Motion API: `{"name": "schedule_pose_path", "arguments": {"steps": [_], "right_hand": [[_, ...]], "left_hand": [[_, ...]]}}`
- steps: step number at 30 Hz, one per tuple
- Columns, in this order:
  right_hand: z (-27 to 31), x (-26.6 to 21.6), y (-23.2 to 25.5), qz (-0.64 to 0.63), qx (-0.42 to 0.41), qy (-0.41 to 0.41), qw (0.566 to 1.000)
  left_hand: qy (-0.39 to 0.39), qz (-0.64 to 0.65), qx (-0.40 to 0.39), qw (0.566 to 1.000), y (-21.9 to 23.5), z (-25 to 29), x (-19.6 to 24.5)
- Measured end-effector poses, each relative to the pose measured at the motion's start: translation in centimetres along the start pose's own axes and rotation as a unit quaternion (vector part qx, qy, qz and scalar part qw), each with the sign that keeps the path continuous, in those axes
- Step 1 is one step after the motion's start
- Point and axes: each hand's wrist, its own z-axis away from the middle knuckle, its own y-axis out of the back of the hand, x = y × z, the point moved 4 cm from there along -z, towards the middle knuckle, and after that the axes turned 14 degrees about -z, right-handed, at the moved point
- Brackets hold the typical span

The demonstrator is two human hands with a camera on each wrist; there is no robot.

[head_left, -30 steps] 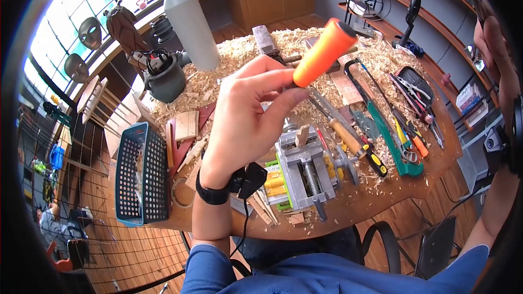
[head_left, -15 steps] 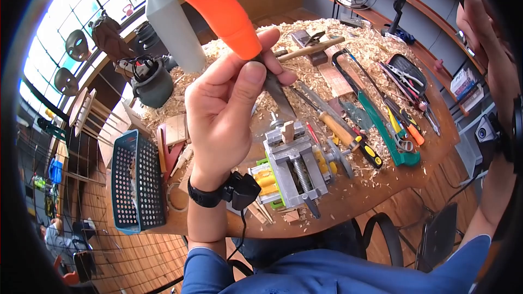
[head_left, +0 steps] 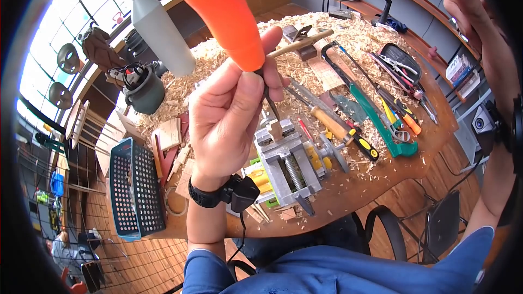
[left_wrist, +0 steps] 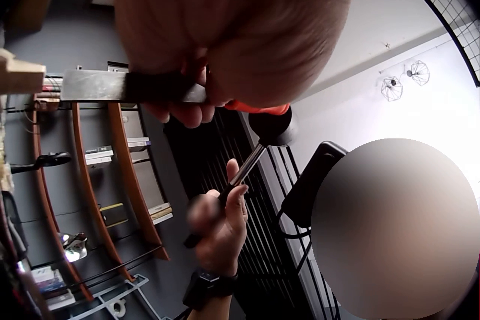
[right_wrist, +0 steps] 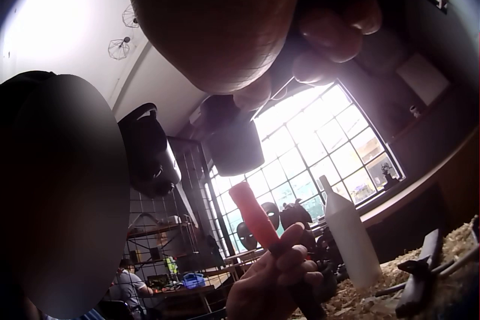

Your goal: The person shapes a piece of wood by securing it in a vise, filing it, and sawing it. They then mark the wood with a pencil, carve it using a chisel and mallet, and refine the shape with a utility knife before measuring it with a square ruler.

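My left hand [head_left: 226, 122] pinches an orange-handled chisel [head_left: 224, 16] low, near where handle meets blade. The handle rises toward the camera and the blade points down at a small wood piece [head_left: 275, 129] held upright in a grey metal vise [head_left: 289, 166]. In the left wrist view the flat blade [left_wrist: 94, 86] ends close to that wood. Raised at the far right, my right hand [head_left: 479, 27] grips a mallet, whose dark cylindrical head [right_wrist: 236, 147] hangs above the chisel's orange handle in the right wrist view. The head view cuts off most of the mallet.
Wood shavings [head_left: 359, 30] cover the table's back. Right of the vise lie a wooden-handled tool [head_left: 332, 124], a green-handled saw [head_left: 376, 111] and a black tray [head_left: 400, 62] with pliers. A perforated basket [head_left: 136, 190], dark pot [head_left: 146, 91] and tall grey bottle [head_left: 163, 32] stand left.
My left hand has turned the chisel, its handle swinging from upper right to upper left and its blade coming down to the wood in the vise. The right hand stays raised.
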Motion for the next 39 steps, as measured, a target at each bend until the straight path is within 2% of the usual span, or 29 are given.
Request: {"name": "schedule_pose_path", "arguments": {"steps": [5,23,39], "right_hand": [[0.14,0.14,-0.04,-0.001,-0.001,-0.002,1.0],[0.0,0.03,-0.37,-0.003,-0.002,-0.005,1.0],[-0.17,0.34,-0.94,-0.001,0.003,-0.014,1.0]], "left_hand": [[0.04,-0.038,0.007,0.998,-0.15,0.05,-0.07],[0.068,-0.049,-0.011,0.996,-0.32,-0.07,0.09],[0.059,-0.045,-0.028,0.997,-0.16,-0.13,-0.14]]}}
